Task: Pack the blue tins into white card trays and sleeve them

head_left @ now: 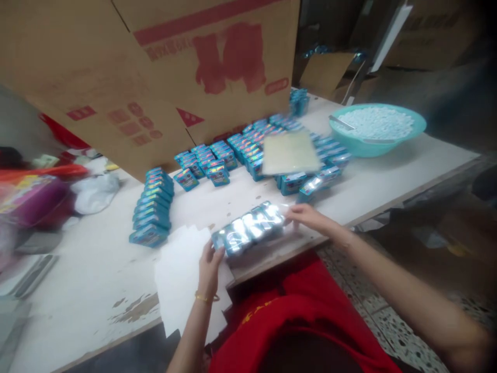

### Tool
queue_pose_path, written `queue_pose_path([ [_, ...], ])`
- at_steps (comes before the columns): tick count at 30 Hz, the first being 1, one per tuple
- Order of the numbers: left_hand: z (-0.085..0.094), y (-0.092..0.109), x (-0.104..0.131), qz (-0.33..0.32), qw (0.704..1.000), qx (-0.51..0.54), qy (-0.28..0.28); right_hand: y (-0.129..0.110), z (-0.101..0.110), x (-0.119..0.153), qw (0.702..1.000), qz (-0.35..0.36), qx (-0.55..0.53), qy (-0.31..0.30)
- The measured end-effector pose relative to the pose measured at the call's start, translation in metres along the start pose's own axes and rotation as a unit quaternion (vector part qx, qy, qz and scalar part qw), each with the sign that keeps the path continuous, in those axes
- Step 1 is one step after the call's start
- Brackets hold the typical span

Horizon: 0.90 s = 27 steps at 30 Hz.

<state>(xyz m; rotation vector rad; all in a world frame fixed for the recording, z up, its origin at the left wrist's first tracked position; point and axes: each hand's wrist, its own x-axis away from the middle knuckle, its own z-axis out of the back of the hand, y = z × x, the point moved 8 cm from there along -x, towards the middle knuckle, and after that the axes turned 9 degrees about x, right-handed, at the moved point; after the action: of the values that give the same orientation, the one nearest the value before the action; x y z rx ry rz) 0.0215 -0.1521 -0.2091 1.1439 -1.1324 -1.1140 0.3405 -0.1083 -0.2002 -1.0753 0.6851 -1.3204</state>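
Observation:
A shiny clear-wrapped row of blue packs (pixel 250 230) lies between my hands near the table's front edge. My left hand (pixel 210 256) holds its left end, thumb and fingers closed round the corner. At the right end, my right hand (pixel 303 213) pinches the clear wrapping. White paper sheets (pixel 186 280) lie partly under my left wrist. Behind the wrapped row, blue packs (pixel 217 173) stand in rows, and a pale square board (pixel 291 153) rests over some of them. Another wrapped row (pixel 320 182) sits behind my right hand.
A curved row of blue packs (pixel 153 207) stands at the left. A large cardboard box (pixel 163 67) rises behind. A turquoise basin (pixel 375 147) of small pale pieces is at the right. A white plastic bag (pixel 95 192) lies far left.

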Motion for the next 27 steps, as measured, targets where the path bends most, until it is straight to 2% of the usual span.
queue_pose_path([
  [2,-0.012,0.006,-0.01,-0.003,0.999,-0.016,-0.049,-0.001,0.025,0.03,0.991,-0.012,0.08,0.102],
  [3,-0.015,0.007,-0.011,-0.003,0.998,-0.021,-0.057,-0.011,0.034,0.041,0.977,0.001,0.142,0.161],
  [4,-0.016,0.007,-0.01,-0.004,0.998,-0.025,-0.049,-0.025,0.037,0.049,0.956,0.029,0.212,0.203],
  [5,-0.015,0.006,-0.005,-0.004,0.999,-0.023,-0.03,-0.041,0.03,0.052,0.933,0.071,0.281,0.216],
  [7,-0.008,0.001,0.01,-0.007,1.0,-0.004,0.012,-0.07,-0.006,0.048,0.892,0.166,0.389,0.157],
  [9,-0.004,-0.004,0.028,-0.017,0.999,0.013,0.026,-0.086,-0.047,0.04,0.858,0.229,0.453,0.081],
  [11,-0.003,-0.008,0.041,-0.035,0.999,-0.008,0.024,-0.09,-0.075,0.029,0.836,0.242,0.491,0.045],
  [13,-0.003,-0.005,0.044,-0.062,0.996,-0.057,0.032,-0.087,-0.087,0.021,0.826,0.231,0.513,0.035],
  [16,-0.01,0.004,0.031,-0.098,0.991,-0.092,0.009,-0.084,-0.082,0.015,0.818,0.219,0.529,0.046],
  [21,-0.03,0.011,0.007,-0.103,0.986,-0.071,-0.106,-0.081,-0.064,0.017,0.812,0.204,0.544,0.05],
  [27,-0.029,0.002,0.007,-0.063,0.989,-0.038,-0.127,-0.078,-0.059,0.024,0.819,0.197,0.537,0.049],
])
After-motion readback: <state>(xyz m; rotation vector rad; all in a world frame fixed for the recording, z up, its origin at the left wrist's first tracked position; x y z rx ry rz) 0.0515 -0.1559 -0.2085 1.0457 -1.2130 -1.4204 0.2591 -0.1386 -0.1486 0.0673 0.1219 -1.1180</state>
